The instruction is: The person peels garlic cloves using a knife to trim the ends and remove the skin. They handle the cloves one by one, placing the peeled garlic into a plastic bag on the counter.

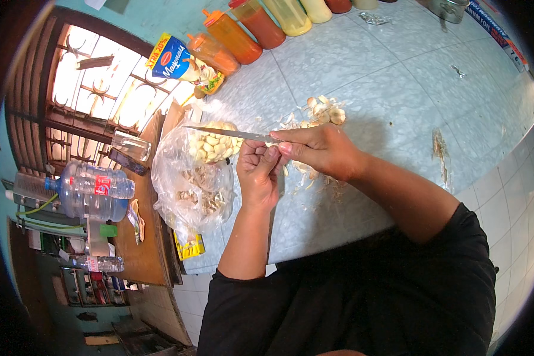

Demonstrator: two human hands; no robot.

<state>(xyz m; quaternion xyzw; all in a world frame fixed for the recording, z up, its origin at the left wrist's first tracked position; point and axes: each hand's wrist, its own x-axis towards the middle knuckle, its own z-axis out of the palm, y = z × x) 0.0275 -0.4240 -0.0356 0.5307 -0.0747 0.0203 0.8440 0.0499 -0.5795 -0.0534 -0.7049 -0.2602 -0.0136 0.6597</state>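
Note:
My right hand [327, 149] grips a knife [231, 132] whose long narrow blade points to the left. My left hand [259, 171] is just under the blade, its fingertips pinched on a small pale piece, likely a garlic clove, mostly hidden by the fingers. Peeled garlic cloves [211, 144] lie heaped to the left of my hands. Unpeeled garlic [331, 113] rests on the tiled counter beyond my right hand, with loose garlic skins [309, 171] scattered beneath and around it. A clear plastic bag [171, 178] containing brownish, skin-like bits stands left of my left wrist.
Sauce bottles [233, 38] and a mayonnaise pouch [182, 62] line the counter's far side. An aluminium foil box [494, 31] and a metal pot [449, 10] are at the far right. On the left, a wooden table [144, 258] holds a large water bottle [93, 202] and a phone [127, 161].

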